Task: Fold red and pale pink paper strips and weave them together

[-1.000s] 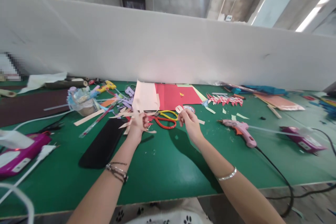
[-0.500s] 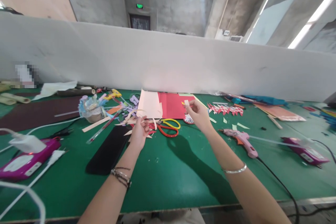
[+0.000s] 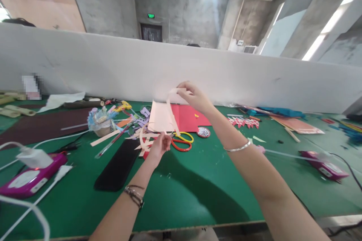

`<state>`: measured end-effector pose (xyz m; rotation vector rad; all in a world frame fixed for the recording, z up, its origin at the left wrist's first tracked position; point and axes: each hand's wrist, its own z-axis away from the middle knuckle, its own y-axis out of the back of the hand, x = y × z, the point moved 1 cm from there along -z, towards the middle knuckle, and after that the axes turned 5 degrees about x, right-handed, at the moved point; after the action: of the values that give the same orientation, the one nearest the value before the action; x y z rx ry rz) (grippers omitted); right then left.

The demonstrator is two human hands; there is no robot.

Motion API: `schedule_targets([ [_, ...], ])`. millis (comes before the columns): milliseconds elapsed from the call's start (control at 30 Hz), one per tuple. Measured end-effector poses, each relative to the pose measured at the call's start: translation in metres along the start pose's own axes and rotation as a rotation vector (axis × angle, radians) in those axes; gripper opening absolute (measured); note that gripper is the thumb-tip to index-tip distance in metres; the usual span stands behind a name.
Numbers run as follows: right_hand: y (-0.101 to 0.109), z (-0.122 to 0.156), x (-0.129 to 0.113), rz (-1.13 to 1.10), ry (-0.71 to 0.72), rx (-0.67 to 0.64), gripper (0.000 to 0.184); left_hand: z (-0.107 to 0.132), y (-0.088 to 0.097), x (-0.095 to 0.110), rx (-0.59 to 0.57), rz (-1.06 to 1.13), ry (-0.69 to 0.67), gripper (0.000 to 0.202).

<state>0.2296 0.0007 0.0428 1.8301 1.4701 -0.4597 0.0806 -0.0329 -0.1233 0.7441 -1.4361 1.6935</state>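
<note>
My right hand (image 3: 192, 96) is raised above the papers, fingers pinched on a pale pink paper strip (image 3: 173, 115) that hangs down in front of the sheets. Lower down, my left hand (image 3: 161, 146) has its fingers curled together beside loose paper scraps; what they hold, if anything, is hidden. Just right of it lie scissors (image 3: 190, 147) with one red and one yellow handle. Behind are a pale pink sheet (image 3: 160, 116) and a red sheet (image 3: 188, 118). A round patterned disc (image 3: 203, 132) rests near the red sheet's lower edge.
A black phone-like slab (image 3: 117, 167) lies left of my left hand. The pink glue gun (image 3: 259, 148) is mostly behind my right forearm. Purple power strips (image 3: 325, 166) with cords lie at both sides. A white partition (image 3: 113, 67) borders the green table (image 3: 198, 203).
My right hand has moved up and left, lifting the pale strip over the sheets. My left hand has shifted slightly right and down, its fingers now curled closer to the scissors.
</note>
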Motion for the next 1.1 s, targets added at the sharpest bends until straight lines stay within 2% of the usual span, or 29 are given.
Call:
schedule_targets([
  [100, -0.011, 0.001, 0.009, 0.015, 0.039, -0.019, 0.014, 0.000, 0.002, 0.003, 0.020, 0.104, 0.017, 0.035],
  [200, -0.023, 0.012, 0.036, 0.222, -0.025, -0.088, 0.017, -0.003, 0.006, 0.009, 0.085, 0.228, 0.000, 0.033],
  [267, -0.029, 0.022, 0.062, 0.448, -0.201, -0.157, 0.021, -0.004, 0.009, 0.013, 0.125, 0.294, -0.016, 0.028],
  [300, -0.032, 0.027, 0.074, 0.491, -0.264, -0.167, 0.024, -0.005, 0.011, 0.015, 0.139, 0.319, -0.021, 0.025],
  [433, -0.035, 0.043, 0.116, 0.585, -0.386, -0.217, 0.035, -0.006, 0.013, 0.016, 0.169, 0.365, -0.019, 0.019],
  [533, -0.028, 0.054, 0.139, 0.725, -0.522, -0.169, 0.033, -0.006, 0.013, 0.014, 0.185, 0.373, -0.018, 0.017],
  [633, -0.018, 0.064, 0.156, 0.839, -0.667, -0.107, 0.048, -0.006, 0.012, 0.012, 0.182, 0.378, -0.016, 0.015],
  [800, -0.012, 0.075, 0.172, 0.845, -0.819, -0.104, 0.066, -0.006, 0.011, 0.010, 0.153, 0.376, -0.004, 0.012],
  [867, -0.012, 0.075, 0.174, 0.840, -0.840, -0.099, 0.064, -0.005, 0.011, 0.010, 0.151, 0.380, -0.007, 0.011],
  [1000, -0.012, 0.068, 0.172, 0.840, -0.857, -0.087, 0.048, -0.005, 0.013, 0.010, 0.146, 0.378, -0.006, 0.010],
  [1100, -0.013, 0.064, 0.169, 0.868, -0.866, -0.079, 0.051, -0.004, 0.013, 0.009, 0.129, 0.376, -0.001, 0.009],
])
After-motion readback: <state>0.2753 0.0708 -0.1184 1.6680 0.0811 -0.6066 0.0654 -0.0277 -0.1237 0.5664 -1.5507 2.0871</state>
